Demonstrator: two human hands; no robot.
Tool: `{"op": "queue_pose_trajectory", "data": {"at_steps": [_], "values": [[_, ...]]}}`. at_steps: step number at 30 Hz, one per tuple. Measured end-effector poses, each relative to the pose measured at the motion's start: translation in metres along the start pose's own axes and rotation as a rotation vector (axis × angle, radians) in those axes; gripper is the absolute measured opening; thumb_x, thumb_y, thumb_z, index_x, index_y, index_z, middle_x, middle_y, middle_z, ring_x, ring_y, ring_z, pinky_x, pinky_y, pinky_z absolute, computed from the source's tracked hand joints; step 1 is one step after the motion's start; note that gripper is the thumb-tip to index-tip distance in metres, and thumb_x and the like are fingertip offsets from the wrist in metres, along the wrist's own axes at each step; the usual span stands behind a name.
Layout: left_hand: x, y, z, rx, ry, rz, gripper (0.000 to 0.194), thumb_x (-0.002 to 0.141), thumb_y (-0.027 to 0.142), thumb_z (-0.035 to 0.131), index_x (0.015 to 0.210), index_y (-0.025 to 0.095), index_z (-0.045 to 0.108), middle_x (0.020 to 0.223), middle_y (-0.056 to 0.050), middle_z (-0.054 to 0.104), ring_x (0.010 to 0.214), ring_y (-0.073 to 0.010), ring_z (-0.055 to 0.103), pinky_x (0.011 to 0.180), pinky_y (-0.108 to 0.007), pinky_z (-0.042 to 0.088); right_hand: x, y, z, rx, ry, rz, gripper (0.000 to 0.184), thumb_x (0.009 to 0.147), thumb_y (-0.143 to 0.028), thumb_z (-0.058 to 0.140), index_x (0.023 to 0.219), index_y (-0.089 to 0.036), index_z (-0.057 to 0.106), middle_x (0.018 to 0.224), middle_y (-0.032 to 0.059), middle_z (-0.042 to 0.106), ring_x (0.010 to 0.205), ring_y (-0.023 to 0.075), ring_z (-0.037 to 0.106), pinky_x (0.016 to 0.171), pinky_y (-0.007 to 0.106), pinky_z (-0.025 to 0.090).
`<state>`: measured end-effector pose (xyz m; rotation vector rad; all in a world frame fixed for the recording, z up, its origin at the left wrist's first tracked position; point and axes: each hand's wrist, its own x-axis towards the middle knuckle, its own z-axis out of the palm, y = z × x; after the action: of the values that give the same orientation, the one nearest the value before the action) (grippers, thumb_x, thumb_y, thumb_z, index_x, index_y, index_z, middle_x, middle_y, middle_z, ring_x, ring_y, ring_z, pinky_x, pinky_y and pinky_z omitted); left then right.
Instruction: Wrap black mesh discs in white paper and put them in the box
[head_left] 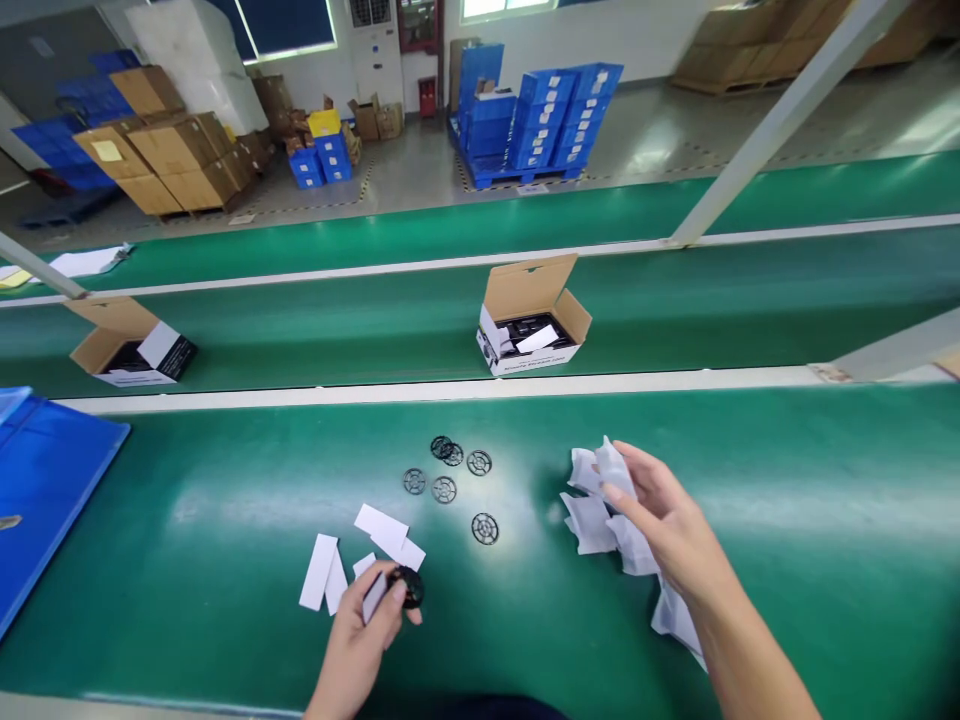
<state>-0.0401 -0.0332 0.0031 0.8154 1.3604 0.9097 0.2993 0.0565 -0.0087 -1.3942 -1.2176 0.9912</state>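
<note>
The left hand (367,625) pinched a black round disc (410,588) together with a white paper slip (373,596), low on the green counter (187,560). The right hand (660,520) closed its fingers on a small white plastic bag (611,468) from the bag pile (600,525). Five more loose discs (450,470) lay just beyond the held disc, and spare slips (352,560) lay touching beside it. Judging by these, most discs were not yet bagged. Two open cartons (529,320) sat farther beyond the discs.
</note>
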Motion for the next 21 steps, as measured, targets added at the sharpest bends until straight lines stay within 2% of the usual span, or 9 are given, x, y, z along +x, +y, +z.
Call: {"op": "queue_pose_trajectory", "data": {"at_steps": [3, 6, 9, 13, 16, 18, 21], "values": [[0.005, 0.008, -0.030, 0.041, 0.140, 0.080, 0.040, 0.081, 0.054, 0.067, 0.093, 0.015, 0.062, 0.054, 0.002, 0.053, 0.053, -0.0121, 0.042, 0.055, -0.023, 0.035, 0.001, -0.014, 0.011, 0.383, -0.108, 0.117, 0.046, 0.090, -0.053, 0.063, 0.127, -0.028, 0.052, 0.127, 0.0104, 0.057, 0.114, 0.0319, 0.055, 0.084, 0.039, 0.056], [0.009, 0.015, -0.055, 0.054, 0.291, 0.161, 0.037, 0.079, 0.050, 0.070, 0.091, 0.015, 0.066, 0.049, 0.004, 0.044, 0.051, -0.0128, 0.041, 0.056, -0.024, 0.036, 0.003, -0.019, 0.027, 0.570, -0.182, 0.227, 0.046, 0.093, -0.057, 0.051, 0.125, -0.024, 0.054, 0.128, 0.0156, 0.056, 0.094, 0.0304, 0.065, 0.066, 0.035, 0.060], [0.012, 0.022, -0.074, 0.015, 0.436, 0.170, 0.039, 0.073, 0.049, 0.075, 0.093, 0.016, 0.067, 0.052, 0.003, 0.047, 0.053, -0.0141, 0.044, 0.054, -0.025, 0.038, 0.007, -0.020, 0.041, 0.604, -0.206, 0.274, 0.048, 0.091, -0.051, 0.049, 0.130, -0.022, 0.050, 0.132, 0.0186, 0.051, 0.077, 0.0269, 0.066, 0.060, 0.035, 0.059], [0.015, 0.029, -0.100, -0.079, 0.549, 0.207, 0.043, 0.066, 0.045, 0.080, 0.096, 0.017, 0.068, 0.060, -0.001, 0.057, 0.054, -0.0136, 0.045, 0.052, -0.024, 0.038, 0.018, -0.019, 0.056, 0.634, -0.233, 0.262, 0.049, 0.092, -0.051, 0.042, 0.132, -0.022, 0.046, 0.137, 0.0181, 0.047, 0.093, 0.0314, 0.064, 0.067, 0.040, 0.059], [0.016, 0.039, -0.120, -0.175, 0.566, 0.302, 0.046, 0.066, 0.049, 0.076, 0.096, 0.015, 0.069, 0.051, 0.002, 0.049, 0.047, -0.0112, 0.039, 0.047, -0.023, 0.033, 0.028, -0.016, 0.067, 0.624, -0.240, 0.260, 0.035, 0.096, -0.050, 0.041, 0.121, -0.025, 0.049, 0.134, 0.0166, 0.051, 0.103, 0.0340, 0.061, 0.075, 0.046, 0.059], [0.017, 0.049, -0.133, -0.182, 0.624, 0.336, 0.046, 0.067, 0.052, 0.075, 0.092, 0.014, 0.069, 0.047, 0.003, 0.043, 0.044, -0.0095, 0.035, 0.045, -0.021, 0.029, 0.032, -0.013, 0.072, 0.589, -0.233, 0.236, 0.028, 0.096, -0.044, 0.046, 0.119, -0.027, 0.047, 0.132, 0.0153, 0.053, 0.110, 0.0346, 0.058, 0.081, 0.049, 0.057], [0.019, 0.069, -0.154, -0.041, 0.707, 0.355, 0.048, 0.068, 0.049, 0.078, 0.100, 0.014, 0.067, 0.049, 0.006, 0.039, 0.046, -0.0082, 0.034, 0.045, -0.020, 0.026, 0.032, -0.003, 0.072, 0.448, -0.234, 0.122, 0.040, 0.096, -0.038, 0.044, 0.135, -0.029, 0.038, 0.129, 0.0152, 0.055, 0.115, 0.0359, 0.054, 0.085, 0.054, 0.056]]}}
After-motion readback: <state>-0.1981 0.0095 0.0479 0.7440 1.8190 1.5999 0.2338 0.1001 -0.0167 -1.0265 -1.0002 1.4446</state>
